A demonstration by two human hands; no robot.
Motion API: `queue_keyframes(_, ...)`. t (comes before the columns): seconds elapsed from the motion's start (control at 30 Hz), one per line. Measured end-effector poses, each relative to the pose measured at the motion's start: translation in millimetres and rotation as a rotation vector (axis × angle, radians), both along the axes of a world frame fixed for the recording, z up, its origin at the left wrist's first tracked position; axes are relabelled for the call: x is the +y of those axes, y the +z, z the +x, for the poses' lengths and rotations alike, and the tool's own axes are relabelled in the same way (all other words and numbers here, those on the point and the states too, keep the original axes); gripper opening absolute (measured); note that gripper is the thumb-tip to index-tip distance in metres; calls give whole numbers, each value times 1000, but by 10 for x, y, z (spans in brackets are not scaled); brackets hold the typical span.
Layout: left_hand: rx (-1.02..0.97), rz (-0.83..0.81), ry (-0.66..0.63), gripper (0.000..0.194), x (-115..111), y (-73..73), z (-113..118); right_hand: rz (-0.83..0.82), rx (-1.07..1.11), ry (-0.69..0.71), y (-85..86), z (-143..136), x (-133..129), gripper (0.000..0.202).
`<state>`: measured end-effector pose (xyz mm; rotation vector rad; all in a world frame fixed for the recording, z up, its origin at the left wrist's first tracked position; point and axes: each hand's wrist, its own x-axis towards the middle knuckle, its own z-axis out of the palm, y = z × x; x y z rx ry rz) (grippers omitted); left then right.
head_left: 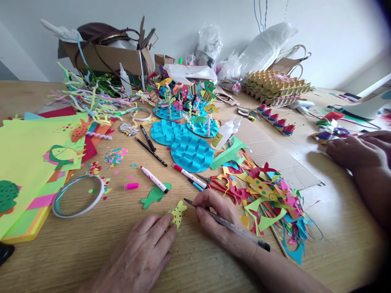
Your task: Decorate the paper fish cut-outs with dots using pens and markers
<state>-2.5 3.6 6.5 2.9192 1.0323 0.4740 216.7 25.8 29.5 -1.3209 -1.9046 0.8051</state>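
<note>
Pinning the yellow paper fish (177,213) flat on the counter (76,252), lower centre of the frame, with the left hand (149,240), grip unclosed, fingers on top; clamping a grey pen (240,231) in the grip of the right hand (224,207), tip just beside the fish. Spotting a green paper fish (151,198) just above, partly covered by a white marker (154,179). Hemmed in, right of centre, by scissors (215,184) and a heap of paper scraps (281,195). Catching another person's hand (354,152) at far right.
</note>
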Motion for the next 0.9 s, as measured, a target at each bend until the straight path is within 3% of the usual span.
queue_keyframes(0.13,-48,-45,8,43,12,25,-27,113,-59,-19,49,19,45,11)
queue_keyframes(0.37,-218,-97,95,32,83,-7,-82,253,-144,14,3,165,141,14)
queue_keyframes(0.47,-206,-104,102,26,139,-22,-105,276,-139,86,93,254,136,23)
queue_keyframes(0.67,-93,-141,92,30,145,-34,-97,141,-232,199,410,369,17,28)
queue_keyframes(0.9,-20,-204,124,37,146,16,-70,51,-568,143,212,371,-150,24)
